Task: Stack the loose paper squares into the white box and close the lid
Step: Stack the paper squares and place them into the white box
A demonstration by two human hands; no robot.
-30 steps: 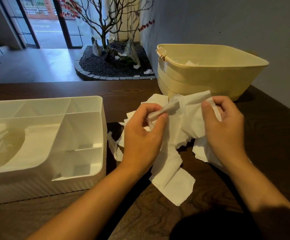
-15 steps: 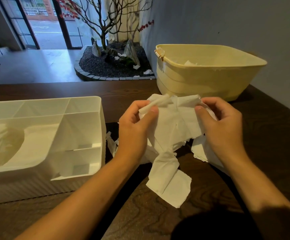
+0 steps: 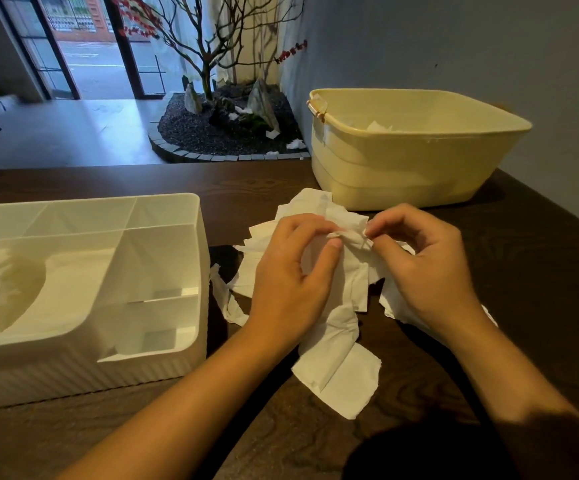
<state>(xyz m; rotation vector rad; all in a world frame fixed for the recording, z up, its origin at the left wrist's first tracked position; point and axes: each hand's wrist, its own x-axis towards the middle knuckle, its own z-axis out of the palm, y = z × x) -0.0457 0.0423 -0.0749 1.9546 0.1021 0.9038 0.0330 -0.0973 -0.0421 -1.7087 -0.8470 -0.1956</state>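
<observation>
Left hand (image 3: 288,289): we pinch the top edge of a paper sheet (image 3: 348,237), thumb against forefinger, so it hangs free.
Right hand (image 3: 426,271): fingers clamped on the same edge, close beside the left, probably to straighten it.
Paper squares (image 3: 336,372): loose heap on the table (image 3: 523,306), under both hands.
White box (image 3: 108,271): open, just left of the heap, within easy reach for loading.

Soft crinkled paper squares (image 3: 336,358), smooth plastic white box (image 3: 163,341), dark grained-wood table (image 3: 523,271).
</observation>
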